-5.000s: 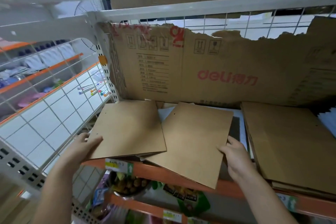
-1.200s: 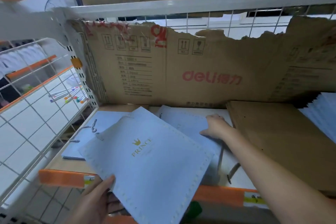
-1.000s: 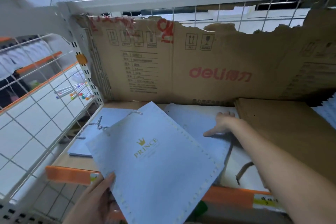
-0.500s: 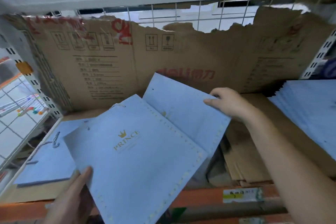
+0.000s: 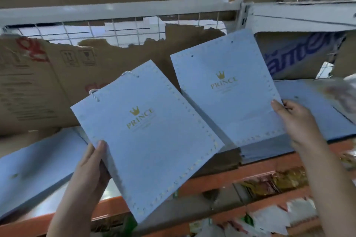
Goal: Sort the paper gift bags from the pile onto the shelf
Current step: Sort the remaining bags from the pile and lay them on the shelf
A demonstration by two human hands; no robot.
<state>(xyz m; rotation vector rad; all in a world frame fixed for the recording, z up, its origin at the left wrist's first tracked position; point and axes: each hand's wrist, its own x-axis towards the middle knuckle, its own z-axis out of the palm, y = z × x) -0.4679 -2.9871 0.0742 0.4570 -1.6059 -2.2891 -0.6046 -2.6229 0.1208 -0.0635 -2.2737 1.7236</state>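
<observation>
I hold two flat light-blue paper gift bags with a gold crown and "PRINCE" print above the shelf. My left hand [image 5: 92, 163] grips the lower left edge of the nearer bag [image 5: 148, 136], thumb on its face. My right hand [image 5: 296, 123] pinches the right edge of the second bag [image 5: 227, 92], which is tilted up over a stack of blue bags [image 5: 312, 121] on the right of the shelf. Another blue bag [image 5: 32, 169] lies flat at the left.
A torn brown cardboard sheet [image 5: 48, 82] lines the back of the shelf in front of a white wire grid [image 5: 125, 31]. The orange shelf edge [image 5: 250, 173] runs along the front. Packaged goods [image 5: 269, 183] fill the shelf below. A cardboard box with blue lettering [image 5: 300, 54] stands back right.
My right hand has lifted the second blue bag and carried it right, over the blue stack. The view has swung right. The left hand still holds the nearer bag, now raised.
</observation>
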